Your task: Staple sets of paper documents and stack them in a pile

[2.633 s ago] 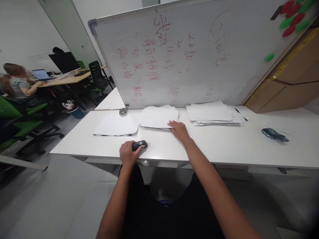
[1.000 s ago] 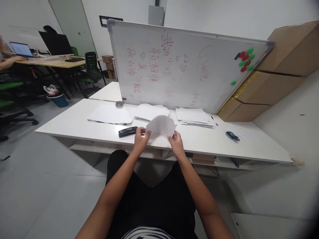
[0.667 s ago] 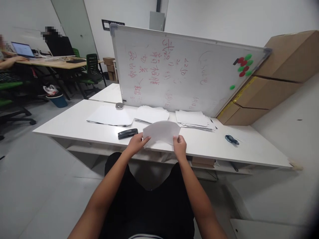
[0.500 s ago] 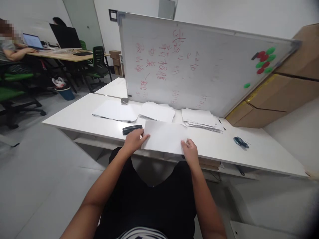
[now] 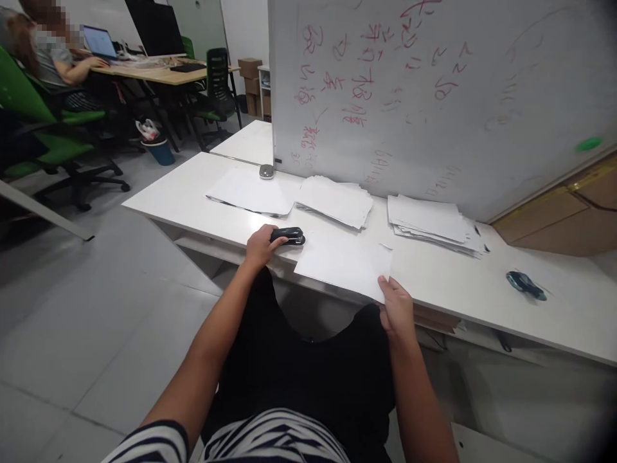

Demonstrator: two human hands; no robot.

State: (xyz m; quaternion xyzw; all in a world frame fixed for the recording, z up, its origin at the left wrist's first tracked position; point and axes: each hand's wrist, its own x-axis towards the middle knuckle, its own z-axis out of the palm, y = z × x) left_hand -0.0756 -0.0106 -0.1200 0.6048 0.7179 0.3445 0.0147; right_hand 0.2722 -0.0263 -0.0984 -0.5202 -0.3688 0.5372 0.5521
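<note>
The sheet of paper (image 5: 344, 262) lies flat on the white table (image 5: 486, 289) at its near edge, with its near right corner past the edge. My right hand (image 5: 398, 308) pinches that corner, thumb on top and the other fingers curled beneath. My left hand (image 5: 260, 244) rests at the table edge just left of the sheet, fingers closed around the rear end of the black stapler (image 5: 289, 236). The stapler lies on the table, near the sheet's left corner but apart from it.

Behind the sheet, three lots of white paper lie in a row:
- a thin spread of sheets (image 5: 250, 191) on the left;
- a loose stack (image 5: 336, 201) in the middle;
- a thicker, fanned stack (image 5: 430, 220) on the right.

A whiteboard (image 5: 457, 109) with red writing stands tilted behind them. A small grey round object (image 5: 266, 172) sits at its lower left corner. A dark object (image 5: 525, 285), too blurred to identify, lies well to the right.
</note>
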